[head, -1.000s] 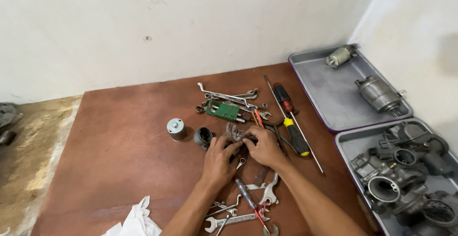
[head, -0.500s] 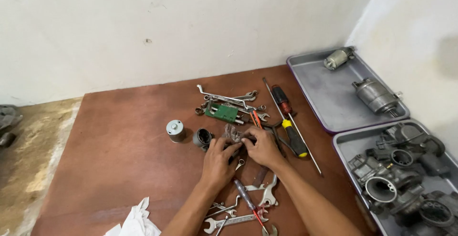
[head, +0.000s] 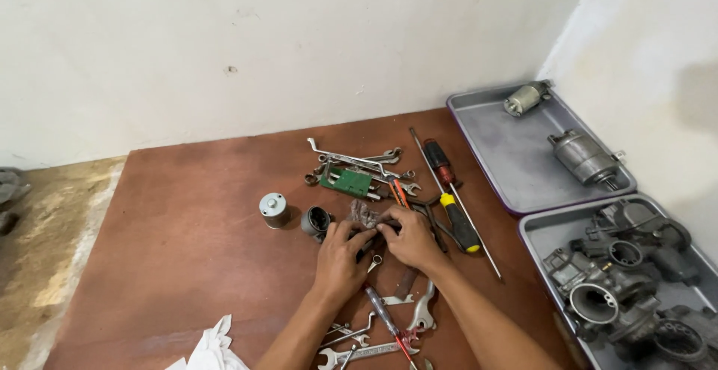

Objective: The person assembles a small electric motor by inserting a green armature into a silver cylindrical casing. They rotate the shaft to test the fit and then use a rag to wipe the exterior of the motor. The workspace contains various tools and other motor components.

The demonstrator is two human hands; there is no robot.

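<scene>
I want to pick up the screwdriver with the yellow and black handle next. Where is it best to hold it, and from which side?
Grip the yellow-handled screwdriver around its thick handle, probably from above and from the right. The handle lies flat on the brown board with bare board on that side, while the right hand and other tools crowd its left.

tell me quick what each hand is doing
left hand: closed on a small dark part
right hand: closed on the same part
</scene>
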